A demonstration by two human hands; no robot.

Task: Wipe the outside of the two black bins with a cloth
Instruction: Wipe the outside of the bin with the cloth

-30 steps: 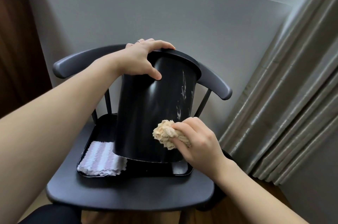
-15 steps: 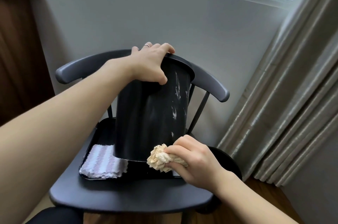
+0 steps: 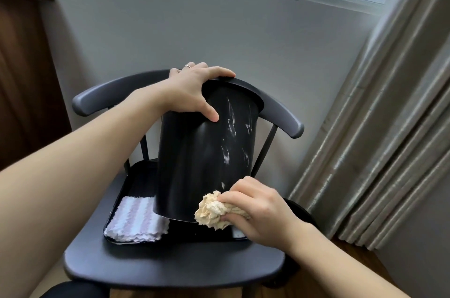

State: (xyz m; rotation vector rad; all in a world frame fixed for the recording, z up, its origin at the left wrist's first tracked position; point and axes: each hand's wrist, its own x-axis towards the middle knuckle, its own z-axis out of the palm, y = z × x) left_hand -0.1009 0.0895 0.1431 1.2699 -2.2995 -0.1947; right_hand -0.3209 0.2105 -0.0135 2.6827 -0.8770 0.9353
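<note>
Lower down the bin wall went the cloth, reaching its bottom edge.
Right hand (image 3: pixel 258 210) fingers clamped the beige cloth (image 3: pixel 214 211) against the tilted black bin (image 3: pixel 204 158); left hand (image 3: pixel 192 90) fingers curled over its rim, thumb on the wall.

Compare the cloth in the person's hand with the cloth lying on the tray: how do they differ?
The beige cloth is bunched up; the striped cloth lies flat and folded. The beige one is gripped by the right hand against the black bin; the striped one rests untouched on the tray. Both are soft and textured.
</note>
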